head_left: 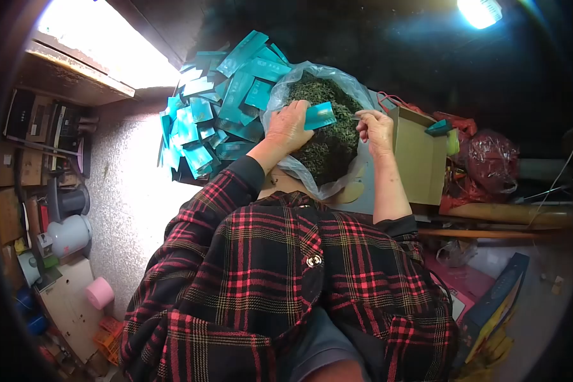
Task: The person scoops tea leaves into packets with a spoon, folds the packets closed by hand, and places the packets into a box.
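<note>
My left hand (288,126) is closed on the edge of a teal packet (319,116), held flat above a clear plastic bag (285,86) with its mouth spread wide. Dried green leaves (328,149), looking like loose tea, fill the bag. Over the bag's right rim, my right hand (377,130) has thumb and fingers pinched together. A small pale sliver shows at those fingertips, too small to name. Left of the bag lies a heap of similar teal packets (239,95), overlapping at all angles.
An open cardboard box (420,156) stands right of the bag. Beyond it are red plastic bags (490,159) and a teal-green object (437,128). A pink roll (99,293), an orange basket (110,337) and a grey kettle-like vessel (70,235) are at the left. A lamp (480,11) shines above.
</note>
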Demonstrator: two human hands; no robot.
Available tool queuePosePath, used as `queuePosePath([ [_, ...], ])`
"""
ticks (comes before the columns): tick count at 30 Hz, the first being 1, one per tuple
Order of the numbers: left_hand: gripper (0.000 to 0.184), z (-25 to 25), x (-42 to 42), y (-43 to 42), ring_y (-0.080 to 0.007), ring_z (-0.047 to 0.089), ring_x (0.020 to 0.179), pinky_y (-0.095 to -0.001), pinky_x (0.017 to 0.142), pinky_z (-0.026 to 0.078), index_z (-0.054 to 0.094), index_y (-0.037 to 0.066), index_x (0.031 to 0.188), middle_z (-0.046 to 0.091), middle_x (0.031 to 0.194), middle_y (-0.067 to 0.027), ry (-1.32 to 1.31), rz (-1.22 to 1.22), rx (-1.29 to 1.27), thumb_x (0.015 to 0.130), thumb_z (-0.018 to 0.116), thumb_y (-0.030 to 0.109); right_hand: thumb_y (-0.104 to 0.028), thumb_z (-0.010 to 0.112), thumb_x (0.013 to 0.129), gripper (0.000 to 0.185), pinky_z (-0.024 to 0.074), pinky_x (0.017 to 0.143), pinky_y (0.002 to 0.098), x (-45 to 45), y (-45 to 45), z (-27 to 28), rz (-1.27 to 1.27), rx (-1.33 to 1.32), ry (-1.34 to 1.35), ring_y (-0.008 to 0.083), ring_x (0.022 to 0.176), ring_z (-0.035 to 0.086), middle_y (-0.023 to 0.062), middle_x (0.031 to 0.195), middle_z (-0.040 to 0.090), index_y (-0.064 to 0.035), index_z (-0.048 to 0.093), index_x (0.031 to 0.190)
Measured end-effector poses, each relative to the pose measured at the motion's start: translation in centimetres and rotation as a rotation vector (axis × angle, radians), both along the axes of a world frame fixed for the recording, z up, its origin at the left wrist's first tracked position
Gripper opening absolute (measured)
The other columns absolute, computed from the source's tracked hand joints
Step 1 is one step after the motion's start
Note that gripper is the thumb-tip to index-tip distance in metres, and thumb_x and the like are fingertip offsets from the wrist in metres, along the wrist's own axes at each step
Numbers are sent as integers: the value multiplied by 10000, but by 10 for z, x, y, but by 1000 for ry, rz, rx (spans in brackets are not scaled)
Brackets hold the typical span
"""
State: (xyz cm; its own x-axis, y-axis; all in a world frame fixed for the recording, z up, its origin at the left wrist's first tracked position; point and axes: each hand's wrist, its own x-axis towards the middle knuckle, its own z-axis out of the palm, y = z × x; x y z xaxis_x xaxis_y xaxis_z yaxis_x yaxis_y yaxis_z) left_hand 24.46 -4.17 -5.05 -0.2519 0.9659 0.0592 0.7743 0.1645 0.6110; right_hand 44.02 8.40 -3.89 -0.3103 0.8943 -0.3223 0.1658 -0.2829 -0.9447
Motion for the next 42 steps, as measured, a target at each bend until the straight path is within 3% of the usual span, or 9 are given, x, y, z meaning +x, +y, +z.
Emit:
queuePosePath([
  [3,530,-1,4,4,-325,544,1036,-434,872,417,488,84,1127,566,1079,-139,-7,-28,-8,652,697,190,-76,540,810,146,340,358,224,-5,-5,0,60,12,-41,66,395,448,14,561,562,-26,674,837],
  [7,528,-7,9,3,-340,542,1034,-425,865,434,484,79,1125,559,1092,-150,-73,-48,40,654,702,177,-83,569,813,119,394,405,267,-20,-19,5,202,448,-253,116,416,476,17,586,580,-44,677,847],
  [10,531,-11,11,0,-351,543,1027,-426,852,446,479,75,1120,556,1093,-158,-165,-32,110,651,711,165,-90,603,801,70,457,494,309,-26,-28,16,407,1441,-425,196,509,551,52,650,603,-66,657,840],
  [15,556,-14,8,-8,-377,550,1003,-428,831,467,469,61,1119,552,1088,-183,-266,8,210,638,733,145,-82,613,789,32,492,561,339,-18,-38,44,422,1427,-400,267,628,599,97,715,612,-78,616,820],
  [19,587,-17,4,-13,-369,538,1042,-411,865,456,464,68,1144,544,1123,-176,-285,22,181,641,750,166,-80,595,792,19,504,584,348,-1,-27,36,109,1333,-415,273,679,624,97,735,625,-72,591,808],
  [27,596,-14,-5,-21,-363,536,1058,-398,877,450,459,72,1157,541,1143,-170,-282,65,137,652,757,175,-89,578,783,82,487,486,345,0,-11,-81,276,1096,-1075,294,510,592,127,625,618,-51,643,817],
  [30,594,-17,-6,-24,-363,536,1058,-398,877,449,459,71,1158,541,1144,-173,-279,65,133,654,757,173,-86,549,784,121,449,407,329,-26,-13,-85,-16,215,-515,226,424,556,107,580,607,-41,658,811],
  [34,597,-19,-8,-26,-362,535,1061,-401,879,448,460,71,1159,544,1140,-175,-278,61,119,652,759,172,-100,527,800,150,409,364,282,-24,-8,-72,-140,-25,-253,138,417,529,77,594,610,-27,658,811],
  [42,589,-22,-5,-18,-362,539,1051,-403,873,453,469,80,1148,555,1115,-172,-221,69,120,645,762,176,-55,540,811,115,349,350,227,-15,1,-13,-175,47,-35,90,395,462,55,584,578,-21,649,815],
])
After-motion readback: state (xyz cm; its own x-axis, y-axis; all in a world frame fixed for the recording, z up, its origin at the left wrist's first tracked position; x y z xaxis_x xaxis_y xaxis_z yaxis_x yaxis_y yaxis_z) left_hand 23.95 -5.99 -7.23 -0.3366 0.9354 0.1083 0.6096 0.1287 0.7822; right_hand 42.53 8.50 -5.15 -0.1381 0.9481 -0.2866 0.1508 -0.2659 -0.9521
